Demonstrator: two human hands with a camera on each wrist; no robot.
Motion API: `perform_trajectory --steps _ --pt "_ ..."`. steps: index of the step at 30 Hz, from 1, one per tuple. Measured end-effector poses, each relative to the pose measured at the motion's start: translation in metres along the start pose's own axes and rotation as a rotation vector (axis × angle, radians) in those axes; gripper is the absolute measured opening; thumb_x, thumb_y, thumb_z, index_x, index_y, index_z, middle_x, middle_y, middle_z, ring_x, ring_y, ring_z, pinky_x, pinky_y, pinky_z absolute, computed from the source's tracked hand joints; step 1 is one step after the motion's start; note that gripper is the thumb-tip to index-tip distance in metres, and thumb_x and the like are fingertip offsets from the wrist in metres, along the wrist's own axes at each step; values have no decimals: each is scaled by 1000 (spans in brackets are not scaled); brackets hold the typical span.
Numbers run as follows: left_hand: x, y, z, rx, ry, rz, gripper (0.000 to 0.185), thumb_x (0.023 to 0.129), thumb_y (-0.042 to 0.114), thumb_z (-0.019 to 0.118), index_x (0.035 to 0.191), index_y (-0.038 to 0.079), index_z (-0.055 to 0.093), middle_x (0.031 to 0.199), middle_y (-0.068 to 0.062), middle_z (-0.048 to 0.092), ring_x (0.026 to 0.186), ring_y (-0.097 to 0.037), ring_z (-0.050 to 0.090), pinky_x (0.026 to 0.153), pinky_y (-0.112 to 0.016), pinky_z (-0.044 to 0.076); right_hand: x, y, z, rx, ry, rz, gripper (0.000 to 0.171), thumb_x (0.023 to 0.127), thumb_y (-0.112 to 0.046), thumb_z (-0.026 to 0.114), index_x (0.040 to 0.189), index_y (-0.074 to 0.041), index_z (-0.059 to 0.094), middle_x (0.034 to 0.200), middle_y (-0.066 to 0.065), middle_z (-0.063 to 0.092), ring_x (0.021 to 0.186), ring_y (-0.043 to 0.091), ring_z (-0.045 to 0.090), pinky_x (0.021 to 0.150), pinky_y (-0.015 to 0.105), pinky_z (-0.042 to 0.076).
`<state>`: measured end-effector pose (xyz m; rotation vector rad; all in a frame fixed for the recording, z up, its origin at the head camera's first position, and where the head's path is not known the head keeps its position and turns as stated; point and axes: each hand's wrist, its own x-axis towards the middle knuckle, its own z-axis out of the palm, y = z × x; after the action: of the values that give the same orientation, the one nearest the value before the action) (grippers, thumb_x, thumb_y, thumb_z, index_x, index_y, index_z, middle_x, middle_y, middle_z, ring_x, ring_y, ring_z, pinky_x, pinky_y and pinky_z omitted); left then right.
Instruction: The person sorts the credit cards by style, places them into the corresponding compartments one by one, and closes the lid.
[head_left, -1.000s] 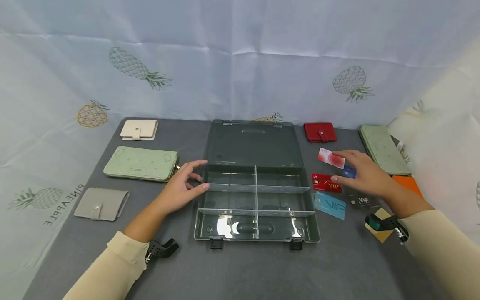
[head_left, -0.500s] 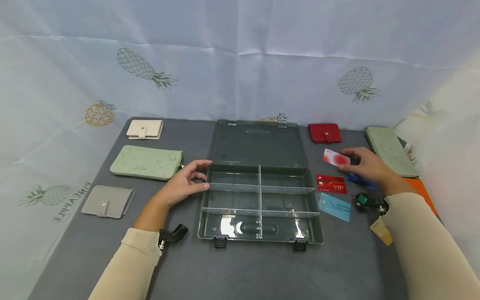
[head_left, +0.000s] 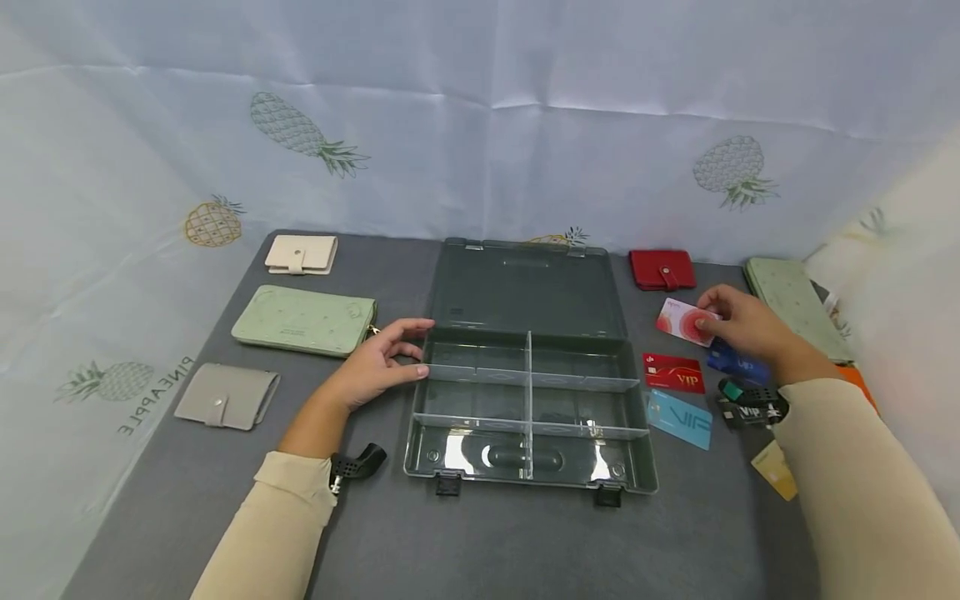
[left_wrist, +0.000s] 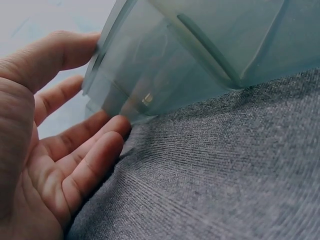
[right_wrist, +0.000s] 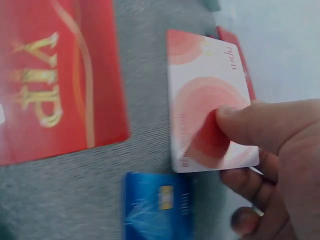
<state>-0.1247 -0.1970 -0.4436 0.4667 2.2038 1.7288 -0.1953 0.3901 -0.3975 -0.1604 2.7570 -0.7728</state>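
Observation:
An open grey plastic organizer box [head_left: 525, 292] with clear dividers lies in the middle of the grey table. My left hand [head_left: 382, 362] rests against its left wall [left_wrist: 150, 85], fingers straight, thumb over the edge. My right hand [head_left: 738, 325] pinches a white and pink card [head_left: 681, 321] [right_wrist: 205, 120] between thumb and fingers, right of the box. Below it lie a red VIP card [head_left: 675, 372] [right_wrist: 55, 85], a dark blue card [head_left: 731, 362] [right_wrist: 157, 207] and a light blue VIP card [head_left: 681, 418].
Wallets lie around: cream [head_left: 302, 253], green [head_left: 303, 321] and grey [head_left: 225, 396] at left, red [head_left: 662, 269] and a long green one [head_left: 795, 304] at right. A black VIP card [head_left: 750, 411] and a tan card [head_left: 775, 471] lie near my right sleeve. A pineapple-print cloth backs the table.
My right hand has closed on the white and pink card and drawn it slightly back and right. The left hand stays at the box's left wall. The view shifted a little.

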Motion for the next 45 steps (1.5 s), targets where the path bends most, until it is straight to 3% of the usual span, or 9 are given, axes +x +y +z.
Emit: perform_trajectory --steps 4,7,13,20,26,31,37,45 --pt "1 0 0 5 -1 4 69 95 2 79 157 9 50 157 -18 49 118 -34 59 82 -27 53 -4 -12 -10 44 2 -36 28 109 -21 63 124 2 55 101 14 69 86 21 63 75 25 50" --pt "0 2 -1 14 5 -4 70 94 2 80 157 9 50 156 -18 50 118 -34 59 82 -27 53 -5 -30 -17 86 -2 -52 26 109 -19 63 123 1 57 102 14 69 86 16 63 76 24 52" --pt "-2 2 -3 23 15 -18 69 95 2 80 157 9 50 156 -18 49 120 -35 58 82 -26 52 -10 -82 -14 174 -49 -81 22 108 -18 65 123 -3 58 112 14 67 99 23 60 79 28 54" --pt "-2 1 -2 45 50 -11 68 97 4 79 158 9 50 157 -18 49 129 -37 57 85 -25 53 1 -143 13 278 -163 -224 18 106 -13 67 119 -1 61 110 15 68 100 25 62 85 31 56" --pt "-1 0 -1 62 50 0 68 97 7 79 158 10 50 157 -18 50 131 -37 57 86 -26 54 16 -185 44 337 -224 -238 17 106 -12 68 117 -2 62 107 15 69 98 28 60 84 42 54" --pt "2 -1 0 63 43 9 68 96 7 79 158 10 50 156 -18 51 130 -37 58 84 -26 54 29 -217 68 369 -247 -288 12 104 -10 69 114 -3 65 100 12 72 90 26 59 79 41 49" --pt "3 -1 0 52 47 9 69 95 6 80 157 9 51 154 -19 52 129 -37 59 83 -25 54 39 -246 98 340 -246 -326 10 102 -9 74 110 -6 69 93 5 75 87 20 65 78 36 51" --pt "2 -2 2 49 39 13 69 96 6 80 158 9 50 153 -20 52 129 -37 59 83 -25 54 30 -264 122 157 -239 -366 8 99 -10 77 105 -10 71 86 -1 75 81 16 69 80 38 55"
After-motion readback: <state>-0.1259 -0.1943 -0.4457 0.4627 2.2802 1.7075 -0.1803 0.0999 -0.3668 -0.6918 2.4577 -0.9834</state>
